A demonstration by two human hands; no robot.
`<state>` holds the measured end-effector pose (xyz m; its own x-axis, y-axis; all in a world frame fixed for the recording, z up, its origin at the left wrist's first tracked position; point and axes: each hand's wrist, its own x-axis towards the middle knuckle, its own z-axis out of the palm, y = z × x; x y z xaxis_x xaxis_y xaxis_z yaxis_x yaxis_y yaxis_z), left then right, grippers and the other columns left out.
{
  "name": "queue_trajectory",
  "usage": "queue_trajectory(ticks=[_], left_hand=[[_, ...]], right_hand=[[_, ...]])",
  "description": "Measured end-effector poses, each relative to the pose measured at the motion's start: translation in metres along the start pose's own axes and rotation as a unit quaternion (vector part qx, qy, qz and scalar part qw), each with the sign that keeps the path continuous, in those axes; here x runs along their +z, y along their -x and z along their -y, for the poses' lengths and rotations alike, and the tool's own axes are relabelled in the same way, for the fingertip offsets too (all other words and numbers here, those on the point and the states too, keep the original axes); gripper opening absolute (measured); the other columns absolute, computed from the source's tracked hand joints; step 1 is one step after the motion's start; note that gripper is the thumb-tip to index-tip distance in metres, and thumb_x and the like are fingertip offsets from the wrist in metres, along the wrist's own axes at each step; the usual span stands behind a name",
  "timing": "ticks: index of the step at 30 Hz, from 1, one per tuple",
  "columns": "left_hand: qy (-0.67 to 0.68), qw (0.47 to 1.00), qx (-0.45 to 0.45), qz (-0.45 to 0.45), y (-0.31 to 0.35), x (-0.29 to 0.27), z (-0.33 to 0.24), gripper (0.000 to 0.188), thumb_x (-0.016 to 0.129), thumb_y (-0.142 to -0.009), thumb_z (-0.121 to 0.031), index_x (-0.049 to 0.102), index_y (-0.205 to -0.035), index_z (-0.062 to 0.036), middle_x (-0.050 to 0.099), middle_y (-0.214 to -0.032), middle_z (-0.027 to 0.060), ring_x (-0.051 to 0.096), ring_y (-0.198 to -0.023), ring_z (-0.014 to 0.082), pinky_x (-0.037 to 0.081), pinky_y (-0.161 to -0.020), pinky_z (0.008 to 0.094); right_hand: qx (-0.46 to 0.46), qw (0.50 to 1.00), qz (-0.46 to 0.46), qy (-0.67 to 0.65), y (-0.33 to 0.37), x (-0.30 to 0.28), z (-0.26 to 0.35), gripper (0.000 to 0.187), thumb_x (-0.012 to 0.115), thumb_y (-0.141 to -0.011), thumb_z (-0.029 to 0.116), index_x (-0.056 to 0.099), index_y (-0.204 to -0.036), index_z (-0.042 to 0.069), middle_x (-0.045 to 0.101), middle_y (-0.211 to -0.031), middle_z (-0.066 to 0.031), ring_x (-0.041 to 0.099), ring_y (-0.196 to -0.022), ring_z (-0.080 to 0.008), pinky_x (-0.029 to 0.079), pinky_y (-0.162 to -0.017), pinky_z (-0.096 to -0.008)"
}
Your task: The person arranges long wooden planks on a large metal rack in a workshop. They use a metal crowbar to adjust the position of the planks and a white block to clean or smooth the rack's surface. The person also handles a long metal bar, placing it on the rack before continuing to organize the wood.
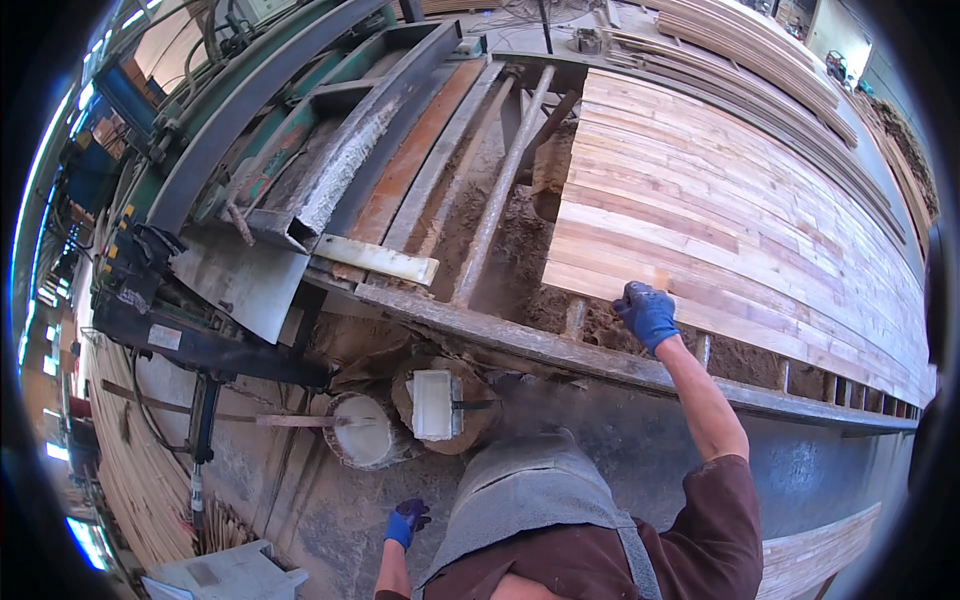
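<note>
workshop floor point(335, 525): 2 containers point(432, 428) beside frame point(470, 319); right hand point(647, 314) curled at wood panel point(740, 210) edge, grip unclear; left hand point(405, 522) loose, unclenched.

Panel point(720, 210): wood, smooth, sl. glossy. Frame rail point(540, 342): mtl, rough, matt. Apron point(540, 500): cloth, matt.

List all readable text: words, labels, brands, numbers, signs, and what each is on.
None legible.
Pale label on the dark beam, left: too small and blurred to read.
Wood panel: no text I can make out.
Apron: same.
</note>
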<state>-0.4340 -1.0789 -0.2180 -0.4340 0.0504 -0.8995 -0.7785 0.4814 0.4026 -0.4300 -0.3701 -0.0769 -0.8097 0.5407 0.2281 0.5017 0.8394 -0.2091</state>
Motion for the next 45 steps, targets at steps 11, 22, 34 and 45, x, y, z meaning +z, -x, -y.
queue_trajectory(ticks=[11, 22, 34, 45], left_hand=[[0.066, 0.996, -0.034, 0.044, -0.03, -0.027, 0.048, 0.04, 0.055, -0.101, -0.039, 0.058, -0.129, -0.0109, 0.071, -0.117, 0.0117, 0.073, -0.089, 0.028, 0.052, -0.066, 0.0379], [0.144, 0.989, -0.017, 0.006, -0.019, -0.071, 0.03, 0.042, 0.056, -0.101, -0.038, 0.055, -0.134, -0.011, 0.071, -0.116, 0.0138, 0.073, -0.087, 0.0293, 0.053, -0.065, 0.0381], [0.121, 0.988, 0.028, 0.088, -0.052, 0.003, 0.088, 0.036, 0.055, -0.101, -0.033, 0.062, -0.128, -0.0107, 0.071, -0.116, 0.0135, 0.067, -0.097, 0.0273, 0.055, -0.071, 0.0389], [-0.33, 0.895, 0.299, -0.007, -0.083, -0.018, 0.032, 0.029, 0.061, -0.098, -0.028, 0.07, -0.113, -0.0049, 0.07, -0.098, 0.0106, 0.064, -0.087, 0.0223, 0.051, -0.072, 0.0369]], right_hand=[[0.009, 0.999, 0.04, -0.009, -0.051, 0.022, 0.107, 0.024, 0.073, -0.081, 0.035, 0.065, -0.082, 0.012, 0.071, -0.084, -0.0173, 0.069, -0.079, -0.0384, 0.054, -0.068, -0.0514], [-0.062, 0.996, 0.025, -0.053, -0.105, 0.067, 0.197, 0.025, 0.07, -0.084, 0.036, 0.064, -0.082, 0.012, 0.069, -0.081, -0.0201, 0.068, -0.075, -0.0412, 0.053, -0.064, -0.052], [-0.056, 0.997, 0.032, -0.052, -0.02, -0.004, 0.11, 0.019, 0.071, -0.078, 0.025, 0.064, -0.07, 0.009, 0.064, -0.071, -0.0187, 0.066, -0.072, -0.0397, 0.052, -0.065, -0.0501], [0.111, 0.992, -0.043, 0.035, 0.056, -0.052, -0.038, 0.023, 0.073, -0.082, 0.033, 0.065, -0.078, 0.011, 0.068, -0.077, -0.0163, 0.068, -0.074, -0.0372, 0.053, -0.067, -0.0493]])
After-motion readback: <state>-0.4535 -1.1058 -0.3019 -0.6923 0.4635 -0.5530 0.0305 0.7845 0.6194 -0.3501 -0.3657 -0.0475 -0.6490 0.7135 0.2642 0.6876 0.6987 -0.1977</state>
